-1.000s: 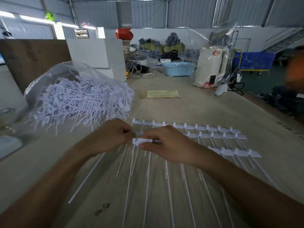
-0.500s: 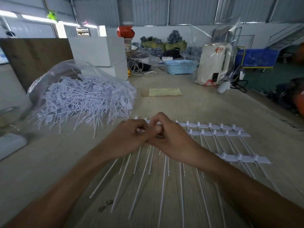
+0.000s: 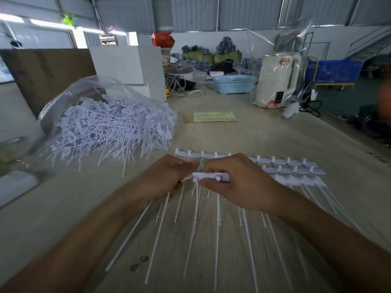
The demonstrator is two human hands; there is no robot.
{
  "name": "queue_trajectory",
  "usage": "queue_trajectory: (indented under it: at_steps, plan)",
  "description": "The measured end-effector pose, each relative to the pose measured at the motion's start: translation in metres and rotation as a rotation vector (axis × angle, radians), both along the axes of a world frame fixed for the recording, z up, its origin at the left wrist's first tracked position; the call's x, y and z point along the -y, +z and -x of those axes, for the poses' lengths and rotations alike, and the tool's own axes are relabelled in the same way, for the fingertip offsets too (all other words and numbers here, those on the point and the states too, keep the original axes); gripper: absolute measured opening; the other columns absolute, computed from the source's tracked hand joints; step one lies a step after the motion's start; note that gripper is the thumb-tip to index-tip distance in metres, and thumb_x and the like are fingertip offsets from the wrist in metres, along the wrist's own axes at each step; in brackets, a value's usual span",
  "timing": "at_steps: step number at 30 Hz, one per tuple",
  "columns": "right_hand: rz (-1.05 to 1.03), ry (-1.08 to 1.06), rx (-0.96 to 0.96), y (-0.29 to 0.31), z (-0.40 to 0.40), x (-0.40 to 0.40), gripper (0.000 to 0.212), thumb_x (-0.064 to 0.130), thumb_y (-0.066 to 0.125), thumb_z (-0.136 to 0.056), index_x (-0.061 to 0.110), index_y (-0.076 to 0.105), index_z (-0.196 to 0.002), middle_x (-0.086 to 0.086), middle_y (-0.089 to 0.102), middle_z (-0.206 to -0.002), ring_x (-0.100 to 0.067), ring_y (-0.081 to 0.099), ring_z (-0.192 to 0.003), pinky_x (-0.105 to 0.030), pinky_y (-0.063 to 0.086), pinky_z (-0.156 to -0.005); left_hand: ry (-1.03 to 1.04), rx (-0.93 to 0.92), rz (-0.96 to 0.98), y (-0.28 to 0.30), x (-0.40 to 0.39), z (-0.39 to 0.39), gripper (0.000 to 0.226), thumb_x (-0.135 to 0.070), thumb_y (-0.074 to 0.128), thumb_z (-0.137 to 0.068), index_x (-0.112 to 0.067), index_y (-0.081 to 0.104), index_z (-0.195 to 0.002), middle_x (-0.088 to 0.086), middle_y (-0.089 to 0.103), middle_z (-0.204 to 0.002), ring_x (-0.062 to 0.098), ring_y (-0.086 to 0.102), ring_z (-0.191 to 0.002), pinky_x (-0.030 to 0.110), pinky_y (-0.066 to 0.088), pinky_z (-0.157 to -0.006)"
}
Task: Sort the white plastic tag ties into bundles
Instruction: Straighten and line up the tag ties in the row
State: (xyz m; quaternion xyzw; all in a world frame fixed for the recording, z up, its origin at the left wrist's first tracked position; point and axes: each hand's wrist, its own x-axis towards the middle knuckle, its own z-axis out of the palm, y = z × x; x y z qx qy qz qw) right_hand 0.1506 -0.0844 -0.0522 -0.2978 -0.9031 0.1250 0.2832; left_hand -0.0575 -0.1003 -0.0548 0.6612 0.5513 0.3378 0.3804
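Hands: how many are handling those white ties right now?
2. The left hand and the right hand meet mid-table, both pinching one strip of tag ties above the laid-out rows.

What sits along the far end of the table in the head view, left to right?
Stacked white boxes → coiled white cable → light blue plastic basket → white kettle wrapped in clear plastic. The yellow paper slip lies nearer, in front of the basket.

matt white plastic ties point(image 3: 211, 177), glossy clear bag point(image 3: 69, 96)
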Motion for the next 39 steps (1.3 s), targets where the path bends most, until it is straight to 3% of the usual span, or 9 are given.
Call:
queue_trajectory:
  at_steps: [3, 7, 11, 14, 17, 24, 30, 36, 39]
  plan:
    - [-0.083, 0.025, 0.048, 0.003, 0.003, 0.006, 0.028, 0.026, 0.061, -0.095, 0.020, 0.058, -0.067, 0.010, 0.054, -0.061, -0.007, 0.049, -0.053, -0.033, 0.038, -0.055, -0.100, 0.127, 0.264, 0.005, 0.004, 0.009, 0.049, -0.050, 0.068, -0.085, -0.019, 0.051, -0.051, 0.000, 0.033, -0.047, 0.012, 0.025, -0.036, 0.015, 0.023, -0.041]
    - [0.061, 0.095, 0.123, 0.010, -0.013, 0.002, 0.024, 0.028, 0.065, -0.096, 0.023, 0.063, -0.073, 0.008, 0.058, -0.063, -0.009, 0.053, -0.056, -0.033, 0.044, -0.059, -0.174, -0.271, -0.019, 0.013, 0.006, 0.027, 0.051, -0.034, 0.058, -0.099, -0.022, 0.051, -0.049, -0.009, 0.041, -0.044, 0.004, 0.034, -0.037, 0.018, 0.033, -0.045]
    - [0.212, 0.069, -0.051, 0.011, -0.019, -0.007, 0.009, 0.028, 0.069, -0.092, 0.021, 0.063, -0.093, 0.000, 0.061, -0.066, -0.013, 0.053, -0.056, -0.034, 0.042, -0.057, -0.055, -0.296, -0.424, 0.011, 0.001, 0.024, 0.049, -0.042, 0.044, -0.100, -0.021, 0.062, -0.058, -0.015, 0.049, -0.045, 0.000, 0.045, -0.042, 0.016, 0.034, -0.053]
    - [0.286, 0.077, -0.179, 0.001, -0.005, -0.005, 0.032, 0.029, 0.073, -0.089, 0.019, 0.047, -0.105, -0.013, 0.060, -0.063, -0.029, 0.051, -0.055, -0.039, 0.041, -0.053, -0.065, -0.202, -0.413, 0.002, 0.004, -0.007, 0.051, -0.064, 0.037, -0.093, -0.032, 0.062, -0.062, -0.022, 0.054, -0.050, -0.003, 0.050, -0.046, 0.009, 0.036, -0.049]
    - [0.372, 0.110, -0.237, -0.002, -0.003, -0.001, 0.034, 0.018, 0.074, -0.089, 0.017, 0.043, -0.104, -0.001, 0.063, -0.069, -0.029, 0.067, -0.073, -0.048, 0.057, -0.073, -0.057, -0.207, -0.343, -0.009, 0.003, -0.016, 0.064, -0.082, 0.037, -0.084, -0.028, 0.065, -0.068, -0.008, 0.063, -0.059, 0.005, 0.058, -0.054, 0.021, 0.044, -0.056]
    - [0.481, 0.213, -0.223, 0.004, -0.005, 0.003, 0.032, 0.013, 0.070, -0.092, 0.015, 0.043, -0.109, -0.024, 0.060, -0.078, -0.026, 0.054, -0.068, -0.038, 0.043, -0.064, 0.031, -0.149, -0.437, -0.002, 0.002, -0.009, 0.052, -0.055, 0.043, -0.092, -0.015, 0.057, -0.062, -0.013, 0.048, -0.048, 0.001, 0.042, -0.046, 0.020, 0.032, -0.053]
    - [0.490, 0.168, -0.274, -0.007, 0.003, 0.005, 0.031, 0.005, 0.068, -0.091, 0.016, 0.041, -0.100, 0.011, 0.064, -0.073, -0.006, 0.064, -0.070, -0.039, 0.057, -0.073, -0.140, -0.129, -0.333, -0.005, 0.009, -0.020, 0.042, -0.069, 0.051, -0.089, -0.037, 0.066, -0.066, -0.013, 0.064, -0.060, 0.000, 0.059, -0.058, 0.016, 0.041, -0.061]
    - [0.166, 0.009, 0.287, 0.013, -0.010, 0.009, 0.035, 0.059, 0.058, -0.089, 0.029, 0.049, -0.107, 0.013, 0.062, -0.082, 0.001, 0.060, -0.073, -0.031, 0.049, -0.064, -0.287, -0.072, -0.352, 0.000, 0.011, -0.013, 0.034, -0.033, 0.057, -0.097, -0.030, 0.062, -0.063, -0.005, 0.055, -0.059, -0.001, 0.049, -0.055, 0.015, 0.036, -0.058]
    - [0.049, -0.045, 0.417, 0.025, -0.018, 0.009, 0.042, 0.059, 0.042, -0.094, 0.023, 0.063, -0.088, 0.005, 0.058, -0.066, -0.006, 0.052, -0.054, -0.030, 0.042, -0.057, -0.247, -0.064, -0.351, 0.000, 0.011, -0.007, 0.038, -0.033, 0.052, -0.099, -0.021, 0.059, -0.064, -0.009, 0.051, -0.055, -0.001, 0.045, -0.050, 0.012, 0.034, -0.054]
